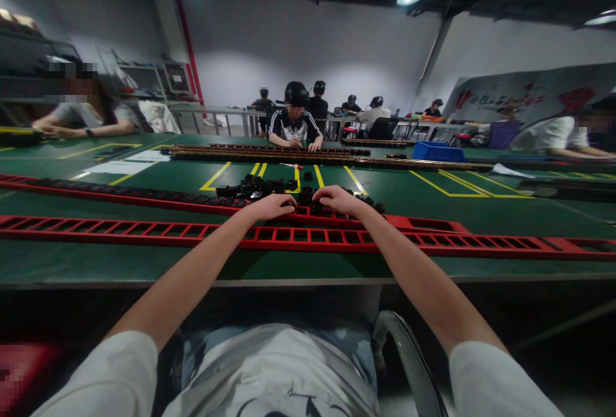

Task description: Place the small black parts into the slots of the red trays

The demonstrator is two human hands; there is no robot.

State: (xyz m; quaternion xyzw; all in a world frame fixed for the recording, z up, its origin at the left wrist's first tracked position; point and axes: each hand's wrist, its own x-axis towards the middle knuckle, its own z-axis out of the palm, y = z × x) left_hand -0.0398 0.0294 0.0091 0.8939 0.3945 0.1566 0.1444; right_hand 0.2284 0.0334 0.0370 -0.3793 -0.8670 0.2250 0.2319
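Note:
Both my hands reach over the green table at the middle of the view. My left hand [273, 206] is bent at the far red slotted strip [221, 206], beside a pile of small black parts [257, 186]. Its fingertips point inward, and whatever they hold is too small to tell. My right hand [337, 200] curls over black parts at the same strip, fingers bent down; what lies under them is hidden. Nearer to me, a second red strip [187, 231] with a row of rectangular openings lies under my forearms. Small black pieces fill the left part of the far strip.
Across the green table [385, 179], a person [294, 123] works at long brown strips [269, 154]. A blue bin [437, 151] stands at the back right, papers [125, 163] at the left. Other people sit at both sides. A red-tipped tool [292, 166] lies beyond the pile.

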